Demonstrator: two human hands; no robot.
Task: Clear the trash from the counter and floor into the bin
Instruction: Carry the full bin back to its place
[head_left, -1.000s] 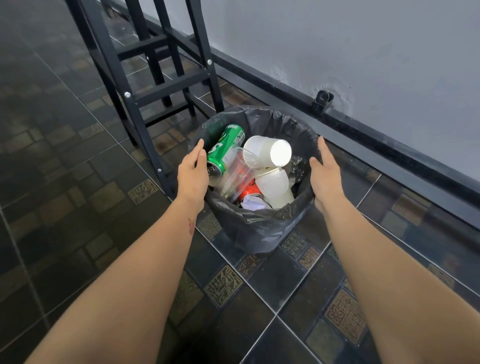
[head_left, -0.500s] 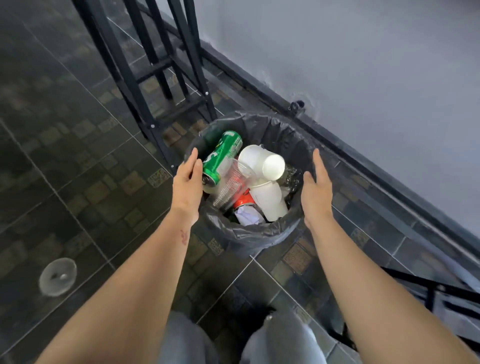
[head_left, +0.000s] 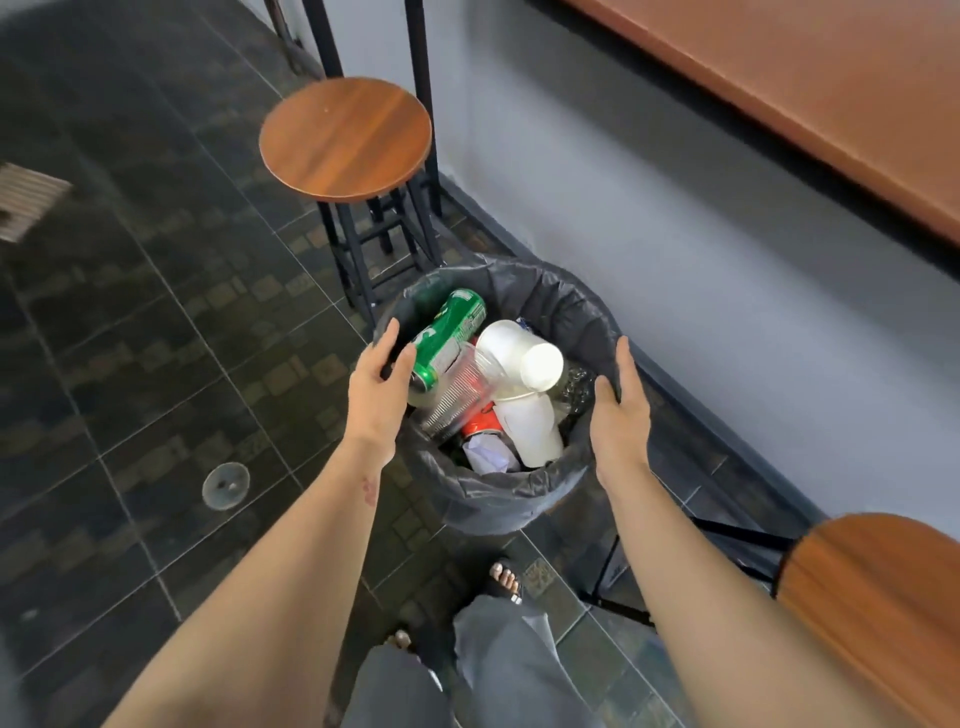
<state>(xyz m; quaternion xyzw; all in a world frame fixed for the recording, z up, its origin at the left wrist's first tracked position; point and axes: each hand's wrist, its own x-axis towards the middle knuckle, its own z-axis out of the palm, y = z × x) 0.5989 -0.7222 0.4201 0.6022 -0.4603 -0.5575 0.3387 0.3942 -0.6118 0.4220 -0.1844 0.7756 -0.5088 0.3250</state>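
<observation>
- Floor: dark tiles, under everything; bin stands on it near the grey wall.
- Table: brown wooden top, upper right, well apart from both hands, beyond the right one.
- Stools: one round wooden seat on black legs, beyond the left hand; edge of a second seat at lower right, outside the right forearm.
- Bin: round, lined with a black bag, sits between the two hands. Full nearly to the rim.
- Left hand: grip spread, fingers extended, holding nothing; thumb and fingertips at the bin's left rim. Contact with the bag looks likely, cannot confirm.
- Right hand: grip spread, palm turned inward, holding nothing; set against the bin's right rim, fingers along the bag's edge.
- Trash inside the bin, between the grips: green can lying tilted just beside the left hand's thumb; two white cups toward the middle; clear ribbed plastic cup below the can; red can partly buried; crumpled white paper at the near side.
- Clear round lid: flat on the floor, well apart from the bin, outside the left forearm.
</observation>
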